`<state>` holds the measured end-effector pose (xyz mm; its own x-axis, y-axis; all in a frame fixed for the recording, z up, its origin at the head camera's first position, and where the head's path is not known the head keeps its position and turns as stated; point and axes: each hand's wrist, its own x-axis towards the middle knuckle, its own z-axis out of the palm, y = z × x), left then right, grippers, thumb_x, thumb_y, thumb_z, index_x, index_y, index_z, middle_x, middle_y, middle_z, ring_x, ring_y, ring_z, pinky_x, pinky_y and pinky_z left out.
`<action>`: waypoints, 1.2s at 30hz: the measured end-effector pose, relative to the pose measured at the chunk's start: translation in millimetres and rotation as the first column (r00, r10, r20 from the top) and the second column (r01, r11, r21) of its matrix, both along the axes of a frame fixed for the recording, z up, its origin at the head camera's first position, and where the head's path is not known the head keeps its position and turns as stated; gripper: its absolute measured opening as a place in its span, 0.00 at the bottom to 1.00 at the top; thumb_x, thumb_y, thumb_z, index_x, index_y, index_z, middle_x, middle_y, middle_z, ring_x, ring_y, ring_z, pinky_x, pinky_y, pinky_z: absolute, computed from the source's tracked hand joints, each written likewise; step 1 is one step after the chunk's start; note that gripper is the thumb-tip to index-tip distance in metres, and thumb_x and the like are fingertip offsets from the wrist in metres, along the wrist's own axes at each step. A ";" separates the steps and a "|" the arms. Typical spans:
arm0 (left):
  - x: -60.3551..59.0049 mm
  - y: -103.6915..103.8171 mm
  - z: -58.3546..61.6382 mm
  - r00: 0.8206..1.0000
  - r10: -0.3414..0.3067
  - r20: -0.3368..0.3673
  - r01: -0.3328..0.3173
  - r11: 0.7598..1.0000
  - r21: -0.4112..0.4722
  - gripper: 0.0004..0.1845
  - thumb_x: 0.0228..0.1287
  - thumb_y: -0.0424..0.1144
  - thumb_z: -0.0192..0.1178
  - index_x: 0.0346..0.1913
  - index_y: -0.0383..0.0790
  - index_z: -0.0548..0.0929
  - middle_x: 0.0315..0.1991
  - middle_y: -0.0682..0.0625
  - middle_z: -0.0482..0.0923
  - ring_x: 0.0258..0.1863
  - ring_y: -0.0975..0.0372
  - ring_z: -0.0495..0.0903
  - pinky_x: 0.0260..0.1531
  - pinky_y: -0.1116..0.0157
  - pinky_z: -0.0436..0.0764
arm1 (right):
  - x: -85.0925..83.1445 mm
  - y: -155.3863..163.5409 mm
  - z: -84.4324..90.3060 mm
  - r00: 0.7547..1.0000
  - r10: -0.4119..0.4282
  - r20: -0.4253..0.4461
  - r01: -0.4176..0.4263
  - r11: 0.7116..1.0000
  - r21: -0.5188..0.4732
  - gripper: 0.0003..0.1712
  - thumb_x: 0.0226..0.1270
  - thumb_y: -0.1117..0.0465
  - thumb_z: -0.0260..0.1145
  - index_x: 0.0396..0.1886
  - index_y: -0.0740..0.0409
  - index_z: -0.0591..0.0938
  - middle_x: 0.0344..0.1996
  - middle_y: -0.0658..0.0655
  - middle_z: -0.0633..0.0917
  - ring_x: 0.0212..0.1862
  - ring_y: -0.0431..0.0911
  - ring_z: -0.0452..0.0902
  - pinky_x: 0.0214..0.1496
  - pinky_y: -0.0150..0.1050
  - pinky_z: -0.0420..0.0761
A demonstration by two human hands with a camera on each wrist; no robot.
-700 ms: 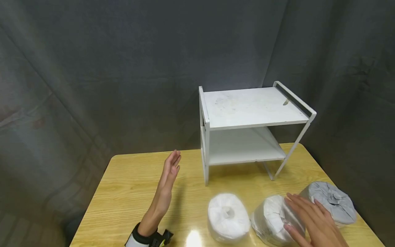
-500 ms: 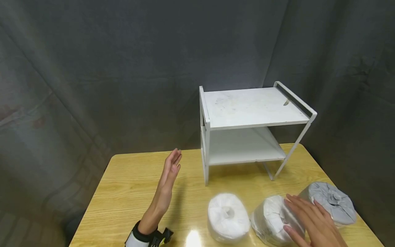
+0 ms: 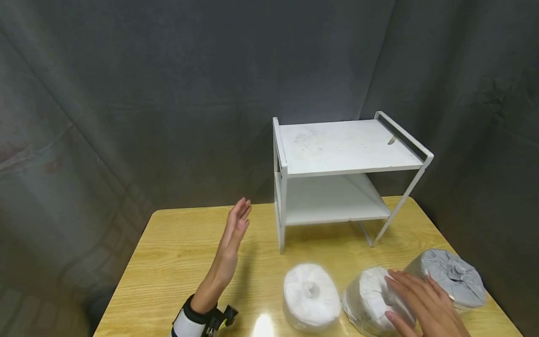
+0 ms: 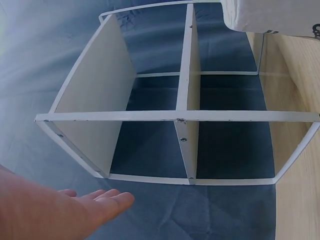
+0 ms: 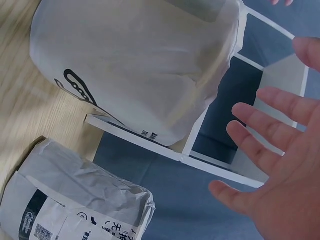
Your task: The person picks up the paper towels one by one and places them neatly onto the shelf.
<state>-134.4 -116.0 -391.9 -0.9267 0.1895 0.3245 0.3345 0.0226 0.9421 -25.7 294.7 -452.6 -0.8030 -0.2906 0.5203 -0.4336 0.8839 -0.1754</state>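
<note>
Three plastic-wrapped paper rolls stand in a row at the front right of the wooden table: a white roll [image 3: 311, 297], a middle white roll [image 3: 370, 299] and a grey roll [image 3: 455, 276]. My right hand [image 3: 427, 304] is over the middle roll and the near side of the grey one, covering part of both. Its fingers are spread in the right wrist view, where the big wrapped roll [image 5: 130, 65] appears beyond them; contact cannot be told. My left hand [image 3: 229, 248] is raised over the table, left of the white roll, fingers straight and holding nothing.
A white two-tier shelf [image 3: 349, 147] stands at the table's back right, its lower board [image 3: 332, 201] above the tabletop. Dark grey curtains [image 3: 189, 103] hang behind and beside the wooden table [image 3: 177, 262]. A wristband [image 3: 198, 316] circles my left wrist.
My left hand has risen a little and drifted slightly right. The right hand has shifted slightly left over the middle roll. The rolls and shelf stay in place.
</note>
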 end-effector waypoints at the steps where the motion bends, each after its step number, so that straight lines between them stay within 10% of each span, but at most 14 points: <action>1: -0.6 0.6 0.5 1.000 -0.002 0.000 0.002 1.000 0.000 0.35 0.86 0.50 0.34 0.86 0.36 0.45 0.85 0.39 0.49 0.84 0.44 0.49 0.80 0.38 0.50 | 0.4 -0.3 0.2 1.000 0.006 -0.005 -0.006 1.000 -0.005 0.43 0.45 0.47 0.86 0.65 0.50 0.84 0.63 0.53 0.84 0.72 0.28 0.58 0.86 0.42 0.38; 21: -10.8 12.5 14.7 1.000 -0.017 0.015 0.017 1.000 -0.004 0.34 0.85 0.48 0.36 0.86 0.41 0.45 0.85 0.43 0.49 0.84 0.49 0.51 0.81 0.41 0.51 | 2.7 -3.2 -3.1 0.993 0.090 -0.070 -0.092 0.995 -0.030 0.34 0.59 0.39 0.78 0.59 0.54 0.88 0.57 0.51 0.87 0.69 0.28 0.64 0.83 0.34 0.43; 36: -20.2 18.9 27.1 0.997 -0.081 0.006 0.081 0.995 0.057 0.36 0.86 0.53 0.35 0.86 0.40 0.45 0.85 0.42 0.51 0.84 0.50 0.52 0.82 0.46 0.51 | 7.9 -10.1 -6.2 0.998 0.036 -0.052 -0.037 0.999 -0.005 0.35 0.47 0.45 0.84 0.56 0.53 0.88 0.51 0.49 0.88 0.57 0.44 0.75 0.84 0.37 0.42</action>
